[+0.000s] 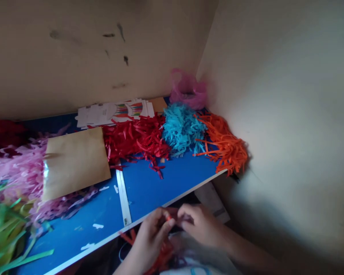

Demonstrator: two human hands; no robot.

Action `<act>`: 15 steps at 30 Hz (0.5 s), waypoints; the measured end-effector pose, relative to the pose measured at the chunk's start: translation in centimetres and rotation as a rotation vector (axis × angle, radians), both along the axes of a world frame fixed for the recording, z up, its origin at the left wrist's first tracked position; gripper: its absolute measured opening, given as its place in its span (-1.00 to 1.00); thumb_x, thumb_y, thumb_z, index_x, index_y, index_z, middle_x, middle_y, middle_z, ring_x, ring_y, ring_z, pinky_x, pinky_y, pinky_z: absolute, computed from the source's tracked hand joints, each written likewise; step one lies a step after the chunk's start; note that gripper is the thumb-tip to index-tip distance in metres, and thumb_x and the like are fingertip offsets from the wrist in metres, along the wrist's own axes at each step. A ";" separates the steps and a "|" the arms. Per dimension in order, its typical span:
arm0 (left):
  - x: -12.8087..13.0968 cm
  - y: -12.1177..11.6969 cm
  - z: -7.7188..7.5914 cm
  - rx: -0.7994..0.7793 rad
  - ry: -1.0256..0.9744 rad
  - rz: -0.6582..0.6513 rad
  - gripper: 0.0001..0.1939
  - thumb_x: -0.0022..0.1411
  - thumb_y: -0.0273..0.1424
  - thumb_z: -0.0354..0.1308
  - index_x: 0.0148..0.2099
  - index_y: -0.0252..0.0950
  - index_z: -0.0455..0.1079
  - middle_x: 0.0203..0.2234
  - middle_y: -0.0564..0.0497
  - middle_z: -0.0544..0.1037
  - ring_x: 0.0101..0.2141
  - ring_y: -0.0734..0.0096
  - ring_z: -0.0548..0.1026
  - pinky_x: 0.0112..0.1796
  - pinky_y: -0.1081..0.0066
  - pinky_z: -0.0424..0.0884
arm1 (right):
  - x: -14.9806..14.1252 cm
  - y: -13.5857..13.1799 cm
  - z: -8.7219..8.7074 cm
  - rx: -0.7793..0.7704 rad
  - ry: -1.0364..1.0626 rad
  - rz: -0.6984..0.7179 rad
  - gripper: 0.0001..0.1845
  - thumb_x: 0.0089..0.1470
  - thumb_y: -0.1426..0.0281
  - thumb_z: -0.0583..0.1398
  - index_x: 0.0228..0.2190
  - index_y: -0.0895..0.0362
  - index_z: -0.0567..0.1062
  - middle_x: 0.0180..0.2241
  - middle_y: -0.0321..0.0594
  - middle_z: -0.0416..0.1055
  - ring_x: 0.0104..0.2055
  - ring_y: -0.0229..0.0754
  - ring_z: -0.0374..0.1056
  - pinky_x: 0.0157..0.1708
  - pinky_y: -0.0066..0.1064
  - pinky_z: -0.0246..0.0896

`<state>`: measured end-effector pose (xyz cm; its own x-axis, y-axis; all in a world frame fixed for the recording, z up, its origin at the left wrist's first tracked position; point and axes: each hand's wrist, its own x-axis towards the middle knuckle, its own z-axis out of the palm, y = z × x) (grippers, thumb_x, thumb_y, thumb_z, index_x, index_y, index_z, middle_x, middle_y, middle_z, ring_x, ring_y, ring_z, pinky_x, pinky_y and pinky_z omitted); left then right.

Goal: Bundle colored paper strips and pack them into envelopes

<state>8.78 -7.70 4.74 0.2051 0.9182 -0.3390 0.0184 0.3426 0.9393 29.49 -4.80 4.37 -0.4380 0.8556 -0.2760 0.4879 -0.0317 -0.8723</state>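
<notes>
Both my hands are low in the picture, just in front of the blue table's (149,187) white front edge. My left hand (150,233) is closed in a pinch on a thin red paper strip (167,217), with more red strips (162,259) hanging below it. My right hand (200,225) meets it fingertip to fingertip, fingers curled on the same small bundle. The picture is blurred there, so the exact grip is unclear.
On the table lie heaps of shredded paper: red (134,139), turquoise (182,128), orange (226,147), pink (17,175), green (4,229). A brown envelope (74,162) rests on the pink heap. Printed white sheets (114,111) and a pink plastic bag (187,91) sit against the wall.
</notes>
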 end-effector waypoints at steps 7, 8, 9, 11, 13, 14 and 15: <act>1.3 0.1 -1.8 -0.137 -0.051 0.046 -0.52 0.16 0.08 0.14 -0.36 -0.27 0.25 -0.65 0.21 0.20 -0.62 0.60 0.12 -0.56 0.56 0.07 | 4.9 4.6 2.1 -0.238 0.756 -0.433 -0.68 -0.05 0.08 0.32 -0.45 0.06 0.47 -0.63 -0.37 0.37 -0.70 -0.38 0.13 -0.70 -0.54 0.02; 1.2 0.1 -2.0 -0.146 -0.041 0.062 -0.51 0.15 0.09 0.14 -0.37 -0.27 0.26 -0.65 0.21 0.20 -0.62 0.59 0.11 -0.57 0.56 0.06 | 5.7 5.3 2.2 -0.180 0.781 -0.511 -0.71 -0.07 0.11 0.35 -0.41 0.04 0.50 -0.57 -0.33 0.44 -0.64 -0.34 0.23 -0.65 -0.51 0.12; 1.1 0.1 -2.2 -0.150 -0.029 0.073 -0.50 0.14 0.10 0.15 -0.37 -0.27 0.28 -0.65 0.21 0.20 -0.62 0.59 0.11 -0.57 0.56 0.05 | 6.5 5.9 2.4 -0.119 0.798 -0.568 -0.73 -0.10 0.14 0.38 -0.38 0.01 0.52 -0.53 -0.32 0.47 -0.59 -0.32 0.29 -0.61 -0.49 0.19; 1.0 0.1 -2.4 -0.146 0.001 0.073 -0.50 0.13 0.11 0.15 -0.37 -0.28 0.30 -0.64 0.20 0.20 -0.61 0.58 0.12 -0.56 0.56 0.07 | 7.8 7.1 2.8 -0.015 0.835 -0.621 -0.73 -0.15 0.16 0.41 -0.39 -0.03 0.53 -0.55 -0.37 0.47 -0.59 -0.32 0.30 -0.59 -0.48 0.22; 0.7 -0.1 -2.5 -0.134 0.040 0.069 -0.49 0.10 0.11 0.17 -0.38 -0.28 0.32 -0.63 0.18 0.22 -0.59 0.57 0.13 -0.56 0.55 0.08 | 9.0 8.0 3.3 0.075 0.847 -0.639 -0.76 -0.12 0.12 0.39 -0.45 -0.04 0.52 -0.64 -0.43 0.38 -0.66 -0.36 0.19 -0.63 -0.50 0.17; 0.7 -0.2 -2.5 -0.128 0.060 0.077 -0.48 0.08 0.12 0.18 -0.40 -0.28 0.33 -0.62 0.17 0.23 -0.59 0.56 0.14 -0.57 0.55 0.08 | 9.5 8.4 3.6 0.115 0.834 -0.649 -0.77 -0.09 0.12 0.37 -0.47 -0.05 0.52 -0.66 -0.45 0.34 -0.68 -0.37 0.15 -0.64 -0.50 0.14; 0.6 -0.3 -2.5 -0.125 0.077 0.091 -0.48 0.06 0.13 0.19 -0.41 -0.28 0.33 -0.62 0.16 0.23 -0.58 0.55 0.15 -0.57 0.54 0.08 | 9.9 8.7 4.0 0.149 0.812 -0.662 -0.79 -0.05 0.12 0.35 -0.47 -0.06 0.52 -0.66 -0.45 0.33 -0.68 -0.37 0.13 -0.65 -0.50 0.12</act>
